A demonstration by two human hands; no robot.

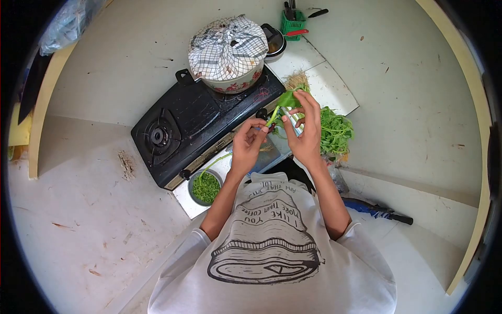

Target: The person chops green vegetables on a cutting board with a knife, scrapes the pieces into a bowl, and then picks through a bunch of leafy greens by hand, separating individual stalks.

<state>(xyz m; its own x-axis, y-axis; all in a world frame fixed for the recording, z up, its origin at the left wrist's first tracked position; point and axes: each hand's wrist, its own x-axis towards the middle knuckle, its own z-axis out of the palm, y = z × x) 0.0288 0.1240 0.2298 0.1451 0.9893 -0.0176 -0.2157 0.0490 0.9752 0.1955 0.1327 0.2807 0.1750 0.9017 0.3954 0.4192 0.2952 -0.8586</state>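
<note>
My left hand (248, 145) pinches a green stem (272, 118) between thumb and fingers, above the front edge of the stove. At the stem's upper end is a broad green leaf (287, 99). Around this leafy end curl the fingers of my right hand (305, 130), the index fingertip on the leaf; the exact grip is partly hidden. Below my left hand lies a bluish see-through container (256, 157), largely covered by the hands. A heap of leafy greens (334, 131) lies right of my right hand, with pale roots (297, 80) behind it.
A black two-burner stove (201, 118) carries a cloth-covered pot (230, 83). In front stands a grey bowl of green pieces (205, 188), a long stem over its rim. At the back are a small dark pot (275, 47) and a green basket (293, 25) with utensils.
</note>
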